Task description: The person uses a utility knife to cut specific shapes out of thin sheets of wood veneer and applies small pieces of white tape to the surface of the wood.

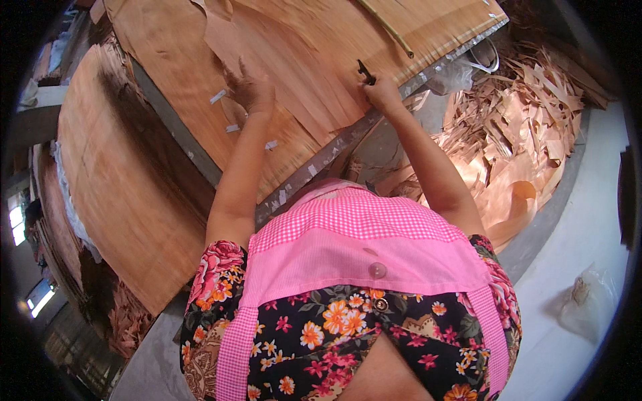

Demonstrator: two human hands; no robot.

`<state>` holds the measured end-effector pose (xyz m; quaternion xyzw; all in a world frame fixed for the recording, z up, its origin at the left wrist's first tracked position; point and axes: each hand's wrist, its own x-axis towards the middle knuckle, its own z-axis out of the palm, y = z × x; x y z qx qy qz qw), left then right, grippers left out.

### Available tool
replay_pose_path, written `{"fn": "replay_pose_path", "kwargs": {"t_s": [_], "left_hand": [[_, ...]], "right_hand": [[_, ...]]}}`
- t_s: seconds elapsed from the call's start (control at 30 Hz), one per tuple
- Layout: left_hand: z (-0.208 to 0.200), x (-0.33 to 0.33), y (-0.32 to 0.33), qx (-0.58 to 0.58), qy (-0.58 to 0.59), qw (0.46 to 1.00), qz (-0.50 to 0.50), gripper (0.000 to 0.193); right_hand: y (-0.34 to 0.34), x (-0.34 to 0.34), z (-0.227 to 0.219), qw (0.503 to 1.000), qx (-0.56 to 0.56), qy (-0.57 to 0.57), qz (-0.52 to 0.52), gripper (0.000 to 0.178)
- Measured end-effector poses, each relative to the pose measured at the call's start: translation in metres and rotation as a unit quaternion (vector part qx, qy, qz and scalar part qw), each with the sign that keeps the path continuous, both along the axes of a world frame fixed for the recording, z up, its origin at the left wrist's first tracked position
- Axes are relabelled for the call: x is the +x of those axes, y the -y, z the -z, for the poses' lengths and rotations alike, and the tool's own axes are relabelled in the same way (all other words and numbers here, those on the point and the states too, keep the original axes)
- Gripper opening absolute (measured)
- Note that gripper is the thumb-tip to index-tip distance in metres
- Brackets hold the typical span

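Observation:
Thin sheets of wood veneer cover the table in front of me. My left hand rests on them with its fingers spread, beside a ragged tear along a sheet's edge. Near the table's right edge, my right hand is closed around a small dark tool; its tip points up and away, and its exact kind is hard to make out. A loose, pinkish veneer strip lies between my two hands. Small white tape pieces stick to the veneer close to my left hand.
A thin wooden stick lies across the far veneer. Grey table edge runs close to my body. Veneer scraps heap up at the right, by a clear plastic bag. A large veneer stack stands at the left.

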<state>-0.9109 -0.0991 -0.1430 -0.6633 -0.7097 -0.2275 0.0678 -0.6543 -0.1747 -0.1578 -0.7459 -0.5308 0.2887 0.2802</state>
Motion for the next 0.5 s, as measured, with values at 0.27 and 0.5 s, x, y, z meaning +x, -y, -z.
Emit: {"fn": "replay_pose_path", "kwargs": {"t_s": [0.27, 0.5], "left_hand": [[-0.031, 0.033, 0.031, -0.255, -0.148, 0.906, 0.303, 0.061], [-0.017, 0.028, 0.000, -0.208, -0.133, 0.916, 0.317, 0.045]], "right_hand": [[0.008, 0.001, -0.032, 0.996, 0.035, -0.057, 0.062, 0.023], [-0.027, -0.098, -0.065, 0.875, -0.089, -0.473, -0.048, 0.015]]}}
